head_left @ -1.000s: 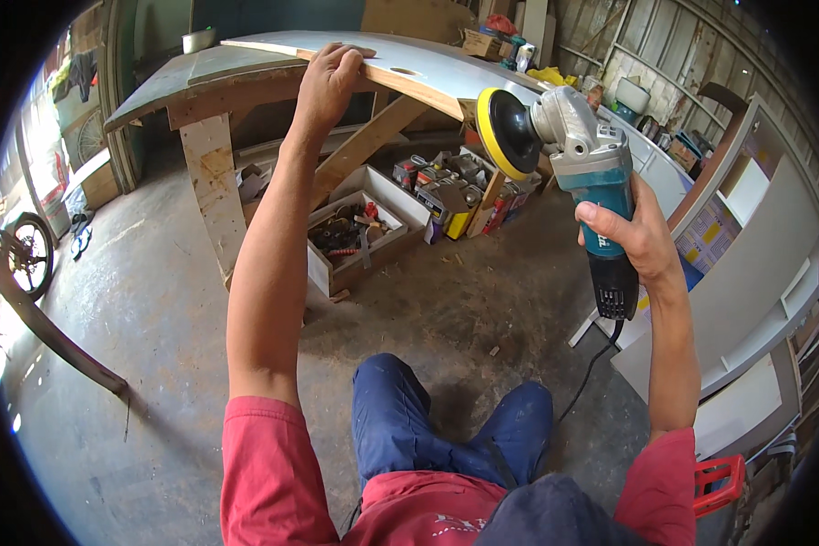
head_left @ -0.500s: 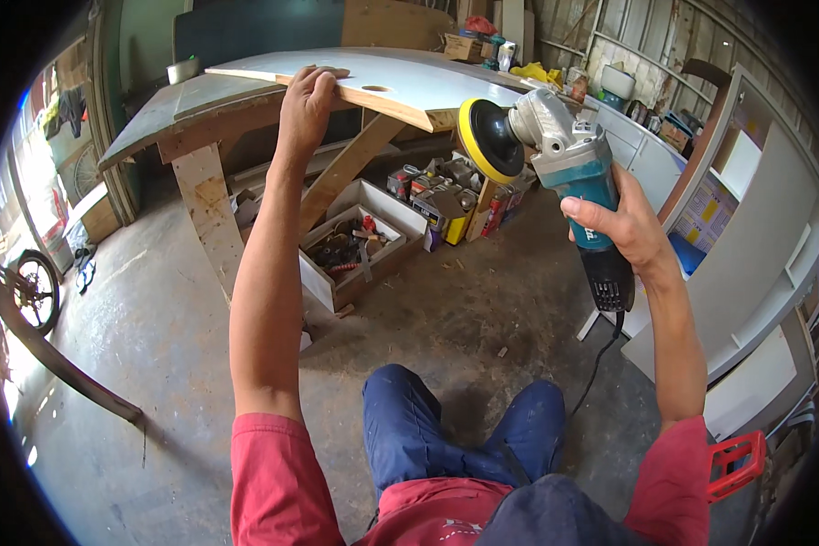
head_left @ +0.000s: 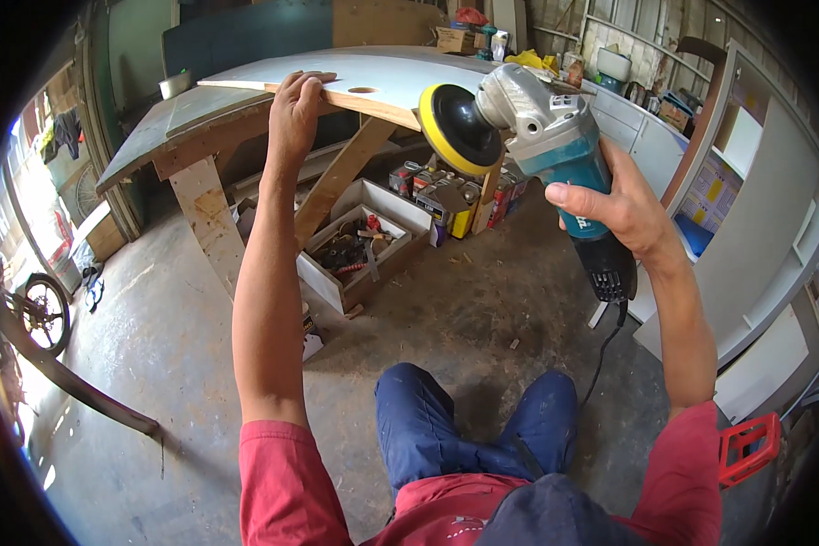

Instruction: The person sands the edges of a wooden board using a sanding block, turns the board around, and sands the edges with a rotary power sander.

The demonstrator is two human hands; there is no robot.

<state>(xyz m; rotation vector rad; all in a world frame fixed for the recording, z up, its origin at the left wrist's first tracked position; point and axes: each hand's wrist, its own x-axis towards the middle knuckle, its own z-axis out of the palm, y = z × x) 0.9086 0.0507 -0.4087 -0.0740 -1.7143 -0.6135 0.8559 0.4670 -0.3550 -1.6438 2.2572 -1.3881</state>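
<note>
Scene: a person seated low on a concrete workshop floor (head_left: 155, 364), seen from their own head, both arms raised toward a white panel above and ahead.

White panel (head_left: 373, 77): a flat board with a round hole, lying across a rough wooden worktop (head_left: 200, 146); its near edge overhangs toward the person, which leaves that edge free to reach from below.

Left hand (head_left: 293, 114): curled over the panel's near edge, fingers on top and palm against the rim, closed on the board. It likely steadies the panel so it does not shift.

Right hand (head_left: 623, 209): wrapped tightly around the teal body of a corded power polisher (head_left: 541, 136), fingers fully closed on the grip, thumb stretched along the side. The grip sits toward the rear of the tool, so the head points away from the hand.

Polisher pad (head_left: 460, 127): a round black disc with a yellow rim, up and to the left of the right hand, held just beside the panel's edge and to the right of the left hand; whether it touches the board cannot be told.

Cord (head_left: 601, 359): hangs from the tool's rear, down past the right wrist toward the floor.

Below the hands: an open wooden box of tools (head_left: 359, 250) and some small cans (head_left: 446, 196) sit on the floor under the worktop.

Right of the right hand: pale cabinets (head_left: 755, 237).
</note>
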